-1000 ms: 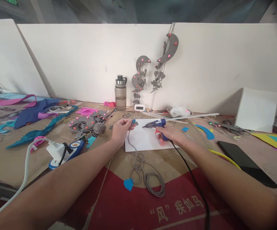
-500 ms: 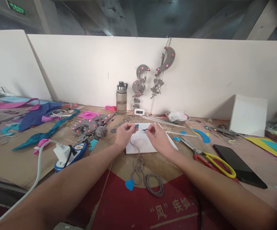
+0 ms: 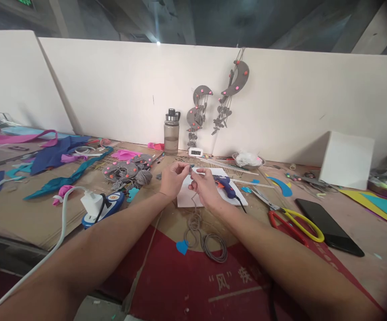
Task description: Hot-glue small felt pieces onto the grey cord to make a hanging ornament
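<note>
My left hand [image 3: 173, 180] pinches a small teal piece [image 3: 192, 166], mostly covered by the fingertips. Close against it, my right hand [image 3: 207, 188] is closed on the grey yarn [image 3: 195, 218], which hangs down to a loose coil on the cardboard. Both hands are over a white sheet [image 3: 186, 200]. A blue glue gun [image 3: 228, 187] lies on that sheet, just right of my right hand, its nozzle end partly hidden. Near the yarn lies a blue heart-shaped cutout [image 3: 181, 247].
Scissors [image 3: 290, 218] and a black phone [image 3: 329, 227] lie to the right. A water bottle [image 3: 171, 133] stands at the back. Leftward are a bundle of grey pieces and yarn [image 3: 126, 171] and a power strip [image 3: 113, 207] with a white cable. Grey moon ornaments [image 3: 238, 78] hang behind.
My right hand has let go of the glue gun, which now lies on the white sheet, and has moved left to the yarn at my left fingertips. The view has shifted slightly.
</note>
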{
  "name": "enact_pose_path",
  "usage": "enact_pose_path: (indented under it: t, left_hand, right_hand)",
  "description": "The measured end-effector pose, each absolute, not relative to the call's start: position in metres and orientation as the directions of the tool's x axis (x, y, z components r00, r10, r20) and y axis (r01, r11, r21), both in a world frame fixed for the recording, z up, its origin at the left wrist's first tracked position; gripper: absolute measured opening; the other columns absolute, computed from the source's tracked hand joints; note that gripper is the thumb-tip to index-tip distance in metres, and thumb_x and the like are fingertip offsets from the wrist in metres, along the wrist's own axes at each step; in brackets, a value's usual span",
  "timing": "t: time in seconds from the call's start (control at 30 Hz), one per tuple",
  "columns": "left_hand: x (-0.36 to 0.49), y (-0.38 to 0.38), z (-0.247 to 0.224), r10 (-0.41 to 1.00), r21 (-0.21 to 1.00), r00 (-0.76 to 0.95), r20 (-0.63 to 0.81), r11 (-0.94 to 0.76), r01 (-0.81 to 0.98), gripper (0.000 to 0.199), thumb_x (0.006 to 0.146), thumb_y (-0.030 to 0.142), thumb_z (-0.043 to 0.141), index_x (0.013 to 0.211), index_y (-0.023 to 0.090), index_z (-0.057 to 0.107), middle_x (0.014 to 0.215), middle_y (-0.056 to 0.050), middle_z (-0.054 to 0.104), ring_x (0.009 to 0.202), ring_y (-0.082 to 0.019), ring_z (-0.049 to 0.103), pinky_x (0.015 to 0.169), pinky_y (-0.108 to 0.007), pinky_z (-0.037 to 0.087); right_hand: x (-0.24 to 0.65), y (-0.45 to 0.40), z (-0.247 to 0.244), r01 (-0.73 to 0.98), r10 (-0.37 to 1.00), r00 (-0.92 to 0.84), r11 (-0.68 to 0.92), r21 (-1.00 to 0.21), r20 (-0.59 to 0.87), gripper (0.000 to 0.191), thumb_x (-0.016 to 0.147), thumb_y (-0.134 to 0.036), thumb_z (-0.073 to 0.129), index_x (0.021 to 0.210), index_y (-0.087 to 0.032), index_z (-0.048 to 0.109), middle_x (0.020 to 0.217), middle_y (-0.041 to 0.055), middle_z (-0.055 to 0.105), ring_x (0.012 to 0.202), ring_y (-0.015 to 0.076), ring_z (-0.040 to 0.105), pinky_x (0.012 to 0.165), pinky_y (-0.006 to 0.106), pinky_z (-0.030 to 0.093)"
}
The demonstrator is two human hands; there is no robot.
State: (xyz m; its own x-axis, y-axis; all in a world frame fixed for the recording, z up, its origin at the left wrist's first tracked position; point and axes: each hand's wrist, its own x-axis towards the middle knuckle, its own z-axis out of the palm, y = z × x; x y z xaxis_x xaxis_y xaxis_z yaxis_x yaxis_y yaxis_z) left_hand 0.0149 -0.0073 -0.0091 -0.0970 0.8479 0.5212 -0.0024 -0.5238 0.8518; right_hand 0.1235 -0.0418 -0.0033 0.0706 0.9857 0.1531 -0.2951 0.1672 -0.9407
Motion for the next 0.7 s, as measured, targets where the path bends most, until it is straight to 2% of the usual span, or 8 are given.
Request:
enact_pose_path:
  t: [0.07,0.23,0.4,0.47,0.57,0.7]
  left_hand:
    - [0.017,-0.006,-0.009,0.869,0.868,-0.099,0.485,-0.492,-0.066,0.016,0.075,0.032,0.066,0.080,0.016,0.067,0.075,-0.003,0.068,0.071,-0.014,0.063,0.073,-0.027,0.049]
    - [0.022,-0.007,-0.009,0.926,0.894,-0.087,0.368,-0.378,-0.241,0.023,0.071,0.034,0.070,0.080,0.014,0.065,0.075,-0.004,0.068,0.069,-0.016,0.065,0.073,-0.033,0.053]
    - [0.024,-0.009,-0.010,0.937,0.903,-0.090,0.337,-0.349,-0.250,0.024,0.070,0.034,0.070,0.080,0.013,0.064,0.075,-0.004,0.068,0.069,-0.016,0.067,0.074,-0.034,0.054]
    - [0.023,-0.009,-0.010,0.941,0.908,-0.082,0.330,-0.340,-0.244,0.025,0.070,0.034,0.071,0.080,0.013,0.064,0.073,-0.004,0.068,0.070,-0.017,0.067,0.075,-0.035,0.055]
    - [0.023,-0.008,-0.011,0.937,0.903,-0.066,0.344,-0.349,-0.252,0.025,0.070,0.034,0.071,0.079,0.013,0.063,0.071,-0.004,0.067,0.069,-0.017,0.067,0.073,-0.034,0.055]
    - [0.023,-0.007,-0.012,0.940,0.897,-0.070,0.335,-0.341,-0.282,0.024,0.069,0.034,0.071,0.078,0.012,0.064,0.071,-0.003,0.067,0.065,-0.014,0.065,0.074,-0.035,0.055]
  right_hand:
    - [0.128,-0.039,-0.006,-0.251,0.979,0.068,0.205,-0.946,0.194,0.036,0.071,-0.039,0.063,0.093,-0.024,0.039,0.069,-0.0098,0.048,0.047,0.0038,0.037,0.050,0.021,0.042]
    - [0.137,-0.036,-0.010,-0.037,0.961,0.074,0.270,-0.962,0.267,0.024,0.074,-0.043,0.057,0.080,-0.021,0.050,0.070,-0.0058,0.047,0.054,0.0060,0.039,0.045,0.018,0.038]
    - [0.137,-0.036,-0.006,-0.033,0.956,0.093,0.281,-0.959,0.277,0.017,0.078,-0.037,0.050,0.079,-0.020,0.047,0.075,-0.0026,0.052,0.059,0.0083,0.048,0.050,0.022,0.045]
    - [0.137,-0.038,-0.004,-0.027,0.956,0.092,0.281,-0.959,0.278,0.014,0.080,-0.035,0.047,0.080,-0.021,0.044,0.077,-0.0026,0.053,0.058,0.0082,0.047,0.048,0.022,0.044]
    - [0.137,-0.043,-0.001,0.087,0.938,0.096,0.326,-0.941,0.333,0.011,0.081,-0.033,0.045,0.083,-0.022,0.045,0.072,-0.0040,0.050,0.057,0.0087,0.043,0.048,0.020,0.039]
    - [0.138,-0.047,0.001,0.181,0.907,0.095,0.389,-0.903,0.410,0.014,0.080,-0.035,0.050,0.084,-0.022,0.050,0.075,-0.0024,0.053,0.062,0.0106,0.045,0.054,0.023,0.040]
